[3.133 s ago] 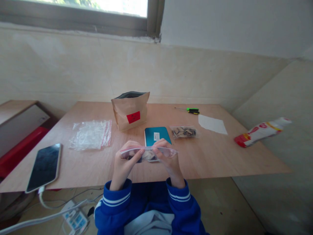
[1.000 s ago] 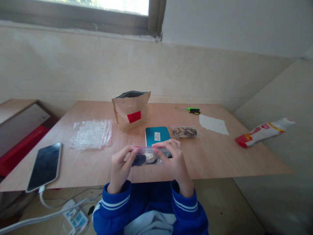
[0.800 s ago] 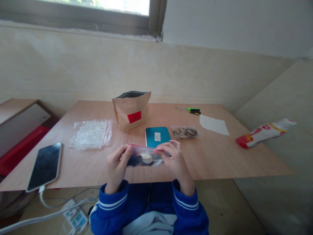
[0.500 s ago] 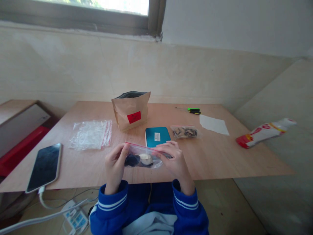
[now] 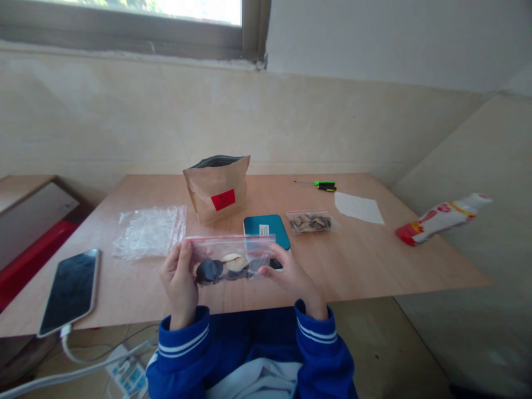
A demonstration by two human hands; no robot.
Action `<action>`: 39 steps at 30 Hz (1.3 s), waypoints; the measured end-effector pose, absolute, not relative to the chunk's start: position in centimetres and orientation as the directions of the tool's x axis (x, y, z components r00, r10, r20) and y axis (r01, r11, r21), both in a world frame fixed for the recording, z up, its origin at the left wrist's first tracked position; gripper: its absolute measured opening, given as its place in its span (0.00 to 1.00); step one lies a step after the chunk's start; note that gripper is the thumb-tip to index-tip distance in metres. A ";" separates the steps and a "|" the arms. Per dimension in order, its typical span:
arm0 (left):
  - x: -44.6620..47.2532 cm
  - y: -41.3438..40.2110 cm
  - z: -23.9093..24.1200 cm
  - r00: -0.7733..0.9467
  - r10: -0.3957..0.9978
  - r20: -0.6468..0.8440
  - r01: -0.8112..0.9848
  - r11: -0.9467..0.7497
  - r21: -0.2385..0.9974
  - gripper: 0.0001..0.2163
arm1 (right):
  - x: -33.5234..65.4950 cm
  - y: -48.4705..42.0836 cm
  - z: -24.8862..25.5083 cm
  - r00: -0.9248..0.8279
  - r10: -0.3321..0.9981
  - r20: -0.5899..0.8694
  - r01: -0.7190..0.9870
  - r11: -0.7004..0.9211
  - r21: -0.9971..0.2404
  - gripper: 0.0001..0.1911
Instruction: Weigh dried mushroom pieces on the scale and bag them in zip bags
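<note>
I hold a small clear zip bag (image 5: 230, 255) with a red seal strip upright over the near edge of the wooden table (image 5: 366, 266). Dark and pale slices lie in its bottom. My left hand (image 5: 179, 282) grips its left side, fingers closed on the plastic. My right hand (image 5: 286, 274) pinches its right lower corner. Behind the bag lies a teal box (image 5: 268, 228) with a white label. Blue sleeves with white stripes cover both wrists.
A brown paper pouch (image 5: 216, 188) with a red label stands open at centre back. A stack of clear zip bags (image 5: 149, 231), a phone (image 5: 68, 292) on a cable, a filled small bag (image 5: 311, 222), a white paper (image 5: 358, 208), a green screwdriver (image 5: 324, 185) and a red-white packet (image 5: 443, 219) lie around.
The bag has turned from edge-on to upright, its flat face toward me, and shifted left. My hands moved from the seal strip to its sides.
</note>
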State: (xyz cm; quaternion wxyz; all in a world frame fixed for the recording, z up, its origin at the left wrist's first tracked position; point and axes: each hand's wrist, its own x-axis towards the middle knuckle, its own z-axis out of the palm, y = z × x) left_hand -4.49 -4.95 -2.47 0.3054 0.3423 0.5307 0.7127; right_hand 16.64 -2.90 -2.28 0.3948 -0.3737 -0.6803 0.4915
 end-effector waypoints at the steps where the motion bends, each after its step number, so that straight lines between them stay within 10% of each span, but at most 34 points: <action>1: -4.6 -4.8 -2.6 -0.601 0.786 0.145 -0.114 -0.264 0.958 0.12 | 16.3 -2.8 -2.5 -0.449 0.883 0.137 0.102 0.203 -0.974 0.30; 7: -5.0 -4.1 -3.1 -0.497 0.864 0.085 -0.253 -0.238 0.938 0.14 | 15.0 -2.4 -3.3 -0.287 0.953 0.096 -0.022 0.093 -0.995 0.15; 16: -5.8 -4.5 -2.4 -0.176 0.979 0.100 0.042 -0.094 0.995 0.22 | 23.8 0.6 -2.9 0.440 0.898 0.016 -0.193 0.112 -0.975 0.20; 28: -8.4 -4.3 -3.7 -0.187 0.975 0.118 0.126 -0.096 0.987 0.22 | 33.2 7.9 -2.9 0.677 0.717 0.168 0.511 -0.292 -0.809 0.24; 31: -8.9 -4.2 -3.7 -0.215 0.970 0.112 0.121 -0.087 0.989 0.22 | 31.7 9.1 -1.4 0.560 0.721 0.408 0.741 -0.216 -0.636 0.25; 35: -8.9 -4.2 -3.7 -0.237 0.966 0.101 0.089 -0.082 0.993 0.23 | 25.1 11.2 3.0 0.023 0.707 0.707 0.833 0.377 -0.404 0.19; 39: -8.4 -4.4 -3.7 -0.215 0.971 0.104 0.066 -0.091 0.994 0.23 | 15.9 13.0 7.5 -0.492 0.595 0.635 0.660 0.731 -0.174 0.22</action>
